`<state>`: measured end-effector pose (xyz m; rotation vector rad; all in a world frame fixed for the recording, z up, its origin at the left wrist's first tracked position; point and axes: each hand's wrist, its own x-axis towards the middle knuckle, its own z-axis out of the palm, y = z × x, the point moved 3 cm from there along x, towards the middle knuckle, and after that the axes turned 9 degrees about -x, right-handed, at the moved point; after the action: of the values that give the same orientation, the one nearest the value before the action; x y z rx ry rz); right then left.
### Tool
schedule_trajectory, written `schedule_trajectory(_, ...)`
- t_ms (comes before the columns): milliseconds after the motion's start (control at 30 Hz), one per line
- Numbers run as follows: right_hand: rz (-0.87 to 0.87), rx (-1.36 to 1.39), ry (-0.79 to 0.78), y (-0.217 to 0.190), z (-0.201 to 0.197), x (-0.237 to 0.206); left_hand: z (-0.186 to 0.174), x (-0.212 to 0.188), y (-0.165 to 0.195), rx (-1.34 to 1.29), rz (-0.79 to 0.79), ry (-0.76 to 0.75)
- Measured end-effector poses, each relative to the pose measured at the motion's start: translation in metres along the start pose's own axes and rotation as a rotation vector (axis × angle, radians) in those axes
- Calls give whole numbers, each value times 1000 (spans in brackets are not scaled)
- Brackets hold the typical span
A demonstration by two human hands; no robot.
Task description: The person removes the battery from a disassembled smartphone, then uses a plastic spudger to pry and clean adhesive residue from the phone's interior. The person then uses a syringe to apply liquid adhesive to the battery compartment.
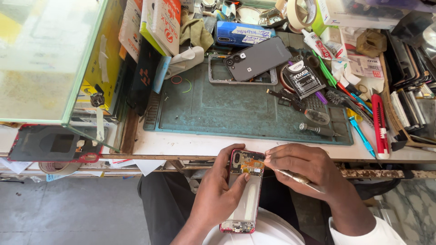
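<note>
My left hand (217,195) holds an opened red-framed phone (245,190) with its back cover off, over my lap below the bench edge; the thumb rests on its inner plate. My right hand (303,169) pinches thin metal tweezers (295,177), its fingertips touching the orange flex part near the phone's top right corner. The tweezers' long end sticks out to the right under my palm.
A teal work mat (218,109) lies on the bench, with a dark grey phone back (256,58) on a metal frame, a blue phone (240,34), a battery (304,78), a screwdriver (318,130), a red cutter (379,124) and several tools. A glass case (50,59) stands left.
</note>
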<state>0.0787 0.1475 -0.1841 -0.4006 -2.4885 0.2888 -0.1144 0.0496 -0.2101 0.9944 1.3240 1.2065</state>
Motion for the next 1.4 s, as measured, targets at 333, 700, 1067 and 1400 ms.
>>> schedule_trajectory(333,-134,-70,26,10,13,-8,1,7,-4,-173,156,-45)
schedule_trajectory(700,-129,-72,54,11,13,-16,3,8,-3,-222,16,-49)
schedule_trajectory(1067,-155,74,-23,12,3,-12,3,-1,-7,-405,-38,-131)
schedule_trajectory(1400,-263,20,-198,-17,-18,-19,4,-31,-15,-405,-148,-226)
